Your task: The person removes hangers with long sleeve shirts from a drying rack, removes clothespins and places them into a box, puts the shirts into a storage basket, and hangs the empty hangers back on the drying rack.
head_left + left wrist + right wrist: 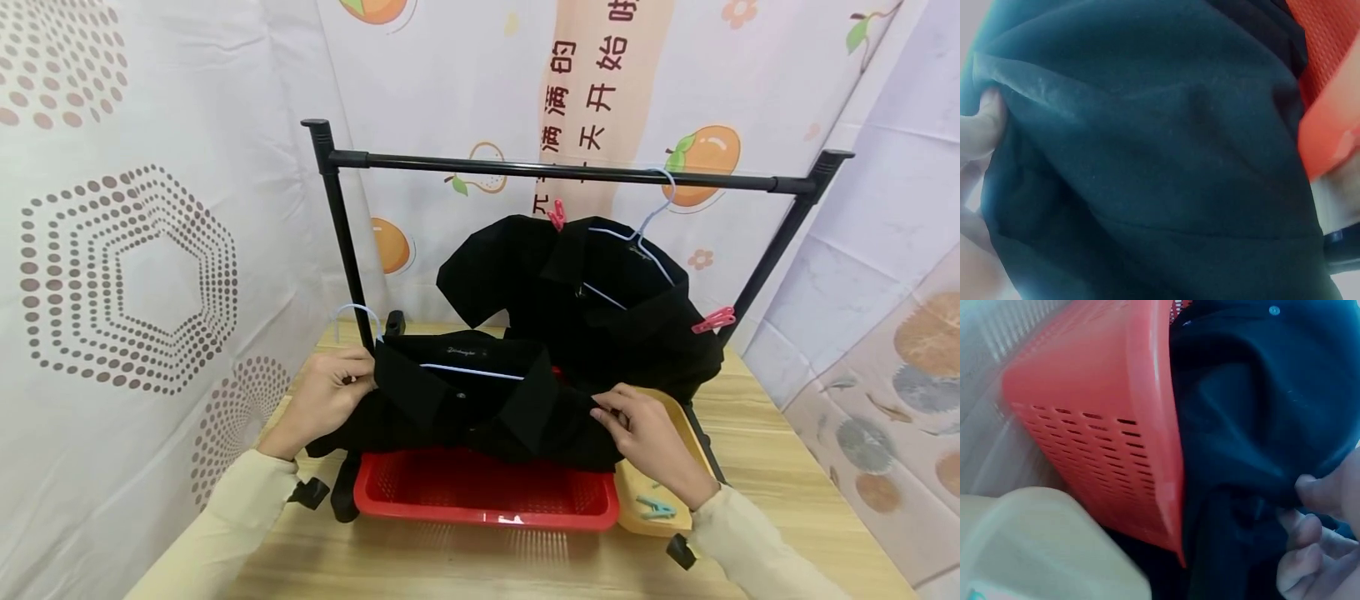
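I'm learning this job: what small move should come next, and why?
Probably centre the hanger in the front shirt: its hook stands by the collar's left end, below the rack bar, while the left hand and right hand hold the fabric on either side.

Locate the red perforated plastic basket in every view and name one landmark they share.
Head: red perforated plastic basket, lower centre, partly covered by the nearer black collared shirt.
Left wrist: basket, upper right, cut by the frame.
Right wrist: basket, left of centre.
Shared landmark: that shirt.
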Tool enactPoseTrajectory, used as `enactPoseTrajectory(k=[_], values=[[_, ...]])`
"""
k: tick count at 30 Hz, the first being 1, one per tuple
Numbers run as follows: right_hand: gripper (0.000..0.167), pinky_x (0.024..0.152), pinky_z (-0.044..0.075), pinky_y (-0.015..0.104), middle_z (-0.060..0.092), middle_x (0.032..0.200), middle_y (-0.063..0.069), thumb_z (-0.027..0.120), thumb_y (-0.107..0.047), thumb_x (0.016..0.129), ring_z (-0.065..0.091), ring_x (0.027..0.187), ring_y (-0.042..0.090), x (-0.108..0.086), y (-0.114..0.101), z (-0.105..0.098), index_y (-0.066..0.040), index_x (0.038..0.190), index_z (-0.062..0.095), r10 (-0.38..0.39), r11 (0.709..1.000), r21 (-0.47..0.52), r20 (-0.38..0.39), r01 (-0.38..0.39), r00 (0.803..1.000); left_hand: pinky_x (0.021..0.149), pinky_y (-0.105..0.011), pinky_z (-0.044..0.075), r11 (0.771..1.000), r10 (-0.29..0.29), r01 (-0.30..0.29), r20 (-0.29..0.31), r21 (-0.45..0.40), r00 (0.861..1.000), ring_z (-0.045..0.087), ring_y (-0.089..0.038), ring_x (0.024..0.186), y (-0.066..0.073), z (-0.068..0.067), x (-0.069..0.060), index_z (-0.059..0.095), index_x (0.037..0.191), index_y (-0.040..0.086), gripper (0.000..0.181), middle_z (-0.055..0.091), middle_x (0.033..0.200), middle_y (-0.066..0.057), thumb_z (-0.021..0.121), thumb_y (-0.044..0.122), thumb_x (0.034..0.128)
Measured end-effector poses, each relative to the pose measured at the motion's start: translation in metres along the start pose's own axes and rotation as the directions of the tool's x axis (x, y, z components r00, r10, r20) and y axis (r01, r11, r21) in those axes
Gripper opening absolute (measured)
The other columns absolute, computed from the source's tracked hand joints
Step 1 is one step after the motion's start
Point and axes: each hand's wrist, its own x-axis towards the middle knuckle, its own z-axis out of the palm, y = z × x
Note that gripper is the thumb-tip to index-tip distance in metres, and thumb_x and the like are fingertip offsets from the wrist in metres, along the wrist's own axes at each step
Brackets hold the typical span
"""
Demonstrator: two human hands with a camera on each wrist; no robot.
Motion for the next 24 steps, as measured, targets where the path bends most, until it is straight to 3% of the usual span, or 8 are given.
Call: enactPoseTrajectory(k=[7,11,14,16,18,21,23,24], values=[[0.033,0.06,0.038,0.02,0.051,0.083,-0.015,0.072,-0.006,0.096,0.044,0.065,0.002,0.011,-0.026,-0.004,-0.022,0.124,0.068,-0.002,0.995,0.096,0.007,0.001,1.0,0.059,-0.023,0.037,1.0,0.0,0.0,0.001,-0.019,1.0,0.046,-0.009,0.063,0.001,0.007,0.001,0.068,0.069,0.02,0.047,0.058,0.074,0.005,0.072,-0.026,0.0764],[0.018,0.055,0.042,0.02,0.055,0.071,-0.014,0.074,-0.006,0.095,0.048,0.057,0.003,0.019,-0.036,-0.001,-0.02,0.107,0.072,-0.004,0.979,0.202,-0.013,0.007,1.0,0.059,-0.023,0.037,1.0,0.022,-0.022,-0.003,-0.013,1.0,0.046,-0.009,0.063,0.003,0.007,0.003,0.066,0.067,0.02,0.047,0.057,0.073,0.006,0.071,-0.027,0.0752],[0.013,0.05,0.046,0.024,0.056,0.061,-0.007,0.067,-0.005,0.099,0.052,0.051,0.009,0.019,-0.037,0.002,-0.016,0.093,0.07,0.083,0.915,0.394,0.027,-0.086,0.996,0.062,-0.022,0.04,1.0,0.005,-0.005,-0.014,-0.019,1.0,0.052,-0.01,0.066,0.004,0.005,0.002,0.072,0.071,0.018,0.044,0.063,0.077,0.005,0.072,-0.025,0.0774],[0.013,0.048,0.048,0.028,0.058,0.059,0.0,0.062,-0.008,0.103,0.055,0.05,0.015,0.019,-0.037,0.004,-0.01,0.092,0.068,0.173,0.809,0.551,0.107,-0.203,0.979,0.064,-0.022,0.041,0.999,-0.013,0.012,-0.025,-0.03,1.0,0.056,-0.011,0.068,0.004,0.004,0.001,0.075,0.074,0.017,0.043,0.066,0.08,0.004,0.072,-0.025,0.0785],[0.015,0.051,0.05,0.03,0.059,0.064,0.006,0.058,-0.012,0.106,0.057,0.053,0.018,0.02,-0.037,0.005,-0.004,0.095,0.066,0.248,0.662,0.677,0.208,-0.322,0.946,0.066,-0.022,0.041,0.999,-0.027,0.026,-0.035,-0.04,0.999,0.057,-0.011,0.07,0.004,0.003,0.0,0.076,0.075,0.017,0.043,0.067,0.081,0.004,0.07,-0.026,0.0786],[0.016,0.056,0.048,0.027,0.056,0.071,0.005,0.052,-0.008,0.108,0.054,0.058,0.016,0.021,-0.036,0.009,-0.005,0.101,0.065,0.301,0.389,0.798,0.361,-0.46,0.882,0.066,-0.021,0.042,0.998,-0.042,0.039,-0.044,-0.057,0.998,0.058,-0.012,0.071,0.006,0.003,0.0,0.076,0.075,0.016,0.044,0.068,0.082,0.003,0.069,-0.027,0.0788],[0.025,0.059,0.044,0.024,0.05,0.07,0.0,0.045,-0.001,0.106,0.049,0.059,0.013,0.021,-0.036,0.011,-0.011,0.095,0.065,0.296,0.201,0.827,0.459,-0.525,0.838,0.067,-0.02,0.043,0.997,-0.049,0.046,-0.045,-0.064,0.998,0.06,-0.012,0.072,0.006,0.004,0.001,0.077,0.076,0.016,0.043,0.069,0.083,0.003,0.069,-0.026,0.0793],[0.032,0.061,0.042,0.023,0.047,0.07,-0.002,0.041,0.003,0.104,0.047,0.059,0.012,0.021,-0.036,0.012,-0.014,0.089,0.064,0.279,0.125,0.826,0.503,-0.55,0.818,0.068,-0.02,0.044,0.997,-0.052,0.049,-0.045,-0.062,0.998,0.06,-0.012,0.072,0.007,0.005,0.002,0.077,0.076,0.016,0.042,0.069,0.083,0.003,0.07,-0.025,0.0793]])
